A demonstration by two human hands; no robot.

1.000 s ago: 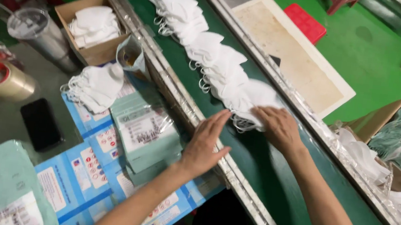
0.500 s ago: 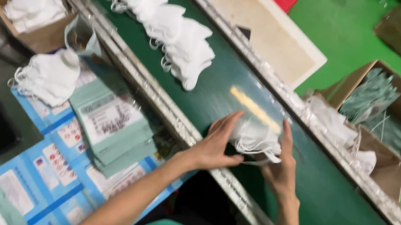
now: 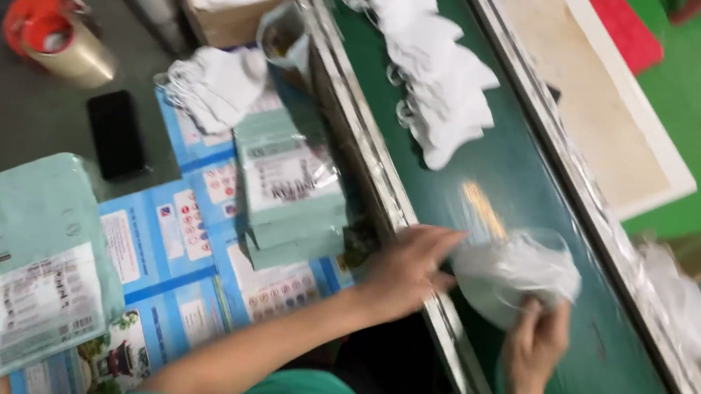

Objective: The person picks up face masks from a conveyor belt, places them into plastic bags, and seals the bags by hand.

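Soft white masks (image 3: 513,273), now lifted

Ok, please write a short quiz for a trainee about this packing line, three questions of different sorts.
1. True or false: both hands hold the white mask.
2. The phone lies: A) on the belt B) on the grey table C) in a box
3. What colour is the belt?

Key:
1. True: the left hand and right hand grip it.
2. B
3. Dark green
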